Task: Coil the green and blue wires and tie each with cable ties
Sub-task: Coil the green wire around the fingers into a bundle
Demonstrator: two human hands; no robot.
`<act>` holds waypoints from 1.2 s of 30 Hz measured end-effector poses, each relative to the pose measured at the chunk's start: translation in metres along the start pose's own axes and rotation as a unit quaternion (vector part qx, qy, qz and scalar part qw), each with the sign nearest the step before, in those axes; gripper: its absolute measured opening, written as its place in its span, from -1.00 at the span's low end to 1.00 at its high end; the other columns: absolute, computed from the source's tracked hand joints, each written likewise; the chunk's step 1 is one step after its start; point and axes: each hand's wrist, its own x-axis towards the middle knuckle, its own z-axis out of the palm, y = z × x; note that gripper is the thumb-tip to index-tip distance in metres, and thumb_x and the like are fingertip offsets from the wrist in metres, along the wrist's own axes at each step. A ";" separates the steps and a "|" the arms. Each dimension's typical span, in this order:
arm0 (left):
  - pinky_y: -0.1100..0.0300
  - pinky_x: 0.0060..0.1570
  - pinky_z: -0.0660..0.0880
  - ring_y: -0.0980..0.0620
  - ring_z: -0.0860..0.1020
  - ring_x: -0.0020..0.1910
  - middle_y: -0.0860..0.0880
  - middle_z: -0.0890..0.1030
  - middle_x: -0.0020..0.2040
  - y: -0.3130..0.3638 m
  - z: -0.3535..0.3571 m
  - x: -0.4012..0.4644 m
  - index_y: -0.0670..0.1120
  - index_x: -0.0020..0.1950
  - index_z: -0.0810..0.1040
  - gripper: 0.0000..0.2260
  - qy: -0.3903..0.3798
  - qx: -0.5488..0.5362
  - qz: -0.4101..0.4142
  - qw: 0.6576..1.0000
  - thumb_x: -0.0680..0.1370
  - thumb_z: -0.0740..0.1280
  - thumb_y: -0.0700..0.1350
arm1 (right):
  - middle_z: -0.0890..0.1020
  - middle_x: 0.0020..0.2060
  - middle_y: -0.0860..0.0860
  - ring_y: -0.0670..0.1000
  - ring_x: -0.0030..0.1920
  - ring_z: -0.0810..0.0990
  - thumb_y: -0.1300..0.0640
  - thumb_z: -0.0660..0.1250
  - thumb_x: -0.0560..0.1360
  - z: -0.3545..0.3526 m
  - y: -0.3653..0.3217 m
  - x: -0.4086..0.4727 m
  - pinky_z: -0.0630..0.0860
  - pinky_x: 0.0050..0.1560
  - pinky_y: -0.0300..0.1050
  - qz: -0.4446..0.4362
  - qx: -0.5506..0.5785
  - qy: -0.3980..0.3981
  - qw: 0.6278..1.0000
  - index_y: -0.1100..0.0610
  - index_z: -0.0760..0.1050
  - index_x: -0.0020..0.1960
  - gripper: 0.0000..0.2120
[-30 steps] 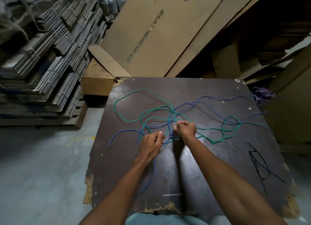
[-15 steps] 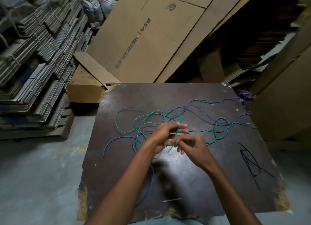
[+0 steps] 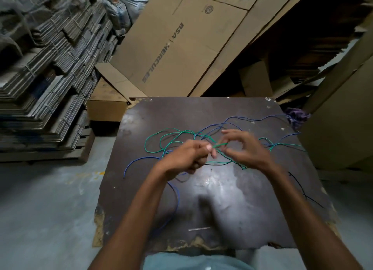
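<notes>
Green wire (image 3: 171,135) lies in loose loops across the far-middle of the dark tabletop (image 3: 222,108), tangled with the blue wire (image 3: 252,119). The green tangle runs mostly left to right, from open loops at the left toward a knotted bunch at the right edge. One green strand is lifted off the surface between both hands, slanting from lower left to upper right. Left hand (image 3: 187,157) is curled, its thumb and forefinger pinching that strand near its end. Right hand (image 3: 245,148) has thumb and forefinger closed in a ring on the same green strand just beside the left, the other fingers (image 3: 230,131) spread and raised. Blue wire sweeps from the far-right corner in long curves, passes under the hands, then drops in a near-vertical arc toward the near edge; another blue end curves out to the left. Black cable ties (image 3: 302,189) lie at the right side, well apart from the hands. A pale cable tie (image 3: 199,228) lies flat, left to right, near the front edge. Flattened cardboard (image 3: 181,37) leans behind.
</notes>
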 end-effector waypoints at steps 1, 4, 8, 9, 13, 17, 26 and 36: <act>0.38 -0.53 0.04 0.17 0.08 -0.54 0.06 0.16 -0.44 0.013 -0.005 -0.008 -0.09 -0.10 0.50 -0.77 0.008 -0.047 0.032 0.998 0.68 0.12 -0.09 | 0.73 -0.03 -0.02 -0.34 0.16 0.58 0.12 0.43 0.40 -0.017 -0.002 0.003 0.47 0.27 -0.21 -0.001 0.033 0.009 0.999 0.10 0.67 -0.18 -0.93; 0.38 -0.59 0.00 0.19 0.03 -0.54 0.05 0.05 -0.41 0.052 -0.016 -0.028 -0.08 -0.17 0.46 -0.76 0.018 -0.213 0.128 0.968 0.65 0.12 -0.09 | 0.67 -0.31 0.14 -0.01 -0.17 0.71 0.22 0.28 0.38 -0.067 -0.014 0.012 0.55 -0.14 -0.17 -0.018 0.190 0.055 0.980 0.17 0.54 -0.29 -0.91; 0.36 -0.64 0.01 0.18 0.00 -0.57 0.09 0.06 -0.44 0.071 -0.021 -0.028 -0.06 -0.18 0.39 -0.76 0.010 -0.404 0.208 0.891 0.64 0.08 -0.05 | 0.40 -0.54 -0.15 -0.14 -0.54 0.29 0.28 0.16 0.43 -0.114 -0.005 0.017 0.15 -0.48 -0.20 -0.034 0.302 0.136 0.943 0.15 0.48 -0.33 -0.79; 0.37 -0.66 0.04 0.17 0.03 -0.59 0.09 0.09 -0.46 0.067 -0.020 -0.023 -0.05 -0.18 0.38 -0.74 0.028 -0.434 0.212 0.875 0.65 0.06 -0.04 | 0.37 -0.55 -0.16 -0.14 -0.52 0.25 0.22 0.19 0.49 -0.118 0.004 0.016 0.11 -0.45 -0.16 -0.034 0.282 0.167 0.944 0.09 0.46 -0.34 -0.75; 0.39 -0.74 0.09 0.23 0.13 -0.65 0.09 0.26 -0.51 0.036 0.001 0.006 -0.06 -0.21 0.37 -0.72 0.156 -0.427 0.132 0.881 0.66 0.10 0.00 | 0.53 -0.48 -0.11 -0.18 -0.45 0.43 0.15 0.27 0.64 -0.095 0.037 0.015 0.32 -0.42 -0.24 0.086 0.098 0.102 0.986 0.04 0.51 -0.36 -0.62; 0.41 -0.67 0.01 0.22 0.13 -0.63 0.06 0.28 -0.46 0.011 0.041 0.033 -0.07 -0.20 0.41 -0.73 0.211 -0.339 0.043 0.916 0.64 0.18 0.03 | 0.69 -0.06 0.16 0.14 -0.05 0.67 0.09 0.06 0.74 -0.051 0.061 0.008 0.47 -0.12 -0.11 0.198 -0.018 -0.210 0.957 0.19 0.58 0.10 -0.66; 0.42 -0.64 0.01 0.21 0.11 -0.63 0.06 0.22 -0.49 -0.008 0.084 0.051 -0.09 -0.20 0.45 -0.73 0.252 -0.304 -0.021 0.918 0.63 0.21 0.03 | 0.65 -0.13 -0.10 -0.06 -0.06 0.59 -0.06 0.23 0.62 -0.023 0.043 0.016 0.50 0.07 -0.02 -0.094 0.032 -0.042 0.994 0.05 0.62 -0.01 -0.75; 0.30 -0.47 0.35 0.15 0.34 -0.47 0.04 0.34 -0.40 0.001 0.082 0.023 -0.17 -0.01 0.50 -0.84 0.053 -0.448 0.036 0.892 0.60 0.21 -0.09 | 0.47 -0.51 -0.16 -0.22 -0.48 0.33 0.19 0.43 0.57 -0.020 0.045 0.022 0.25 -0.40 -0.39 0.045 0.300 -0.049 0.952 0.35 0.66 -0.06 -0.80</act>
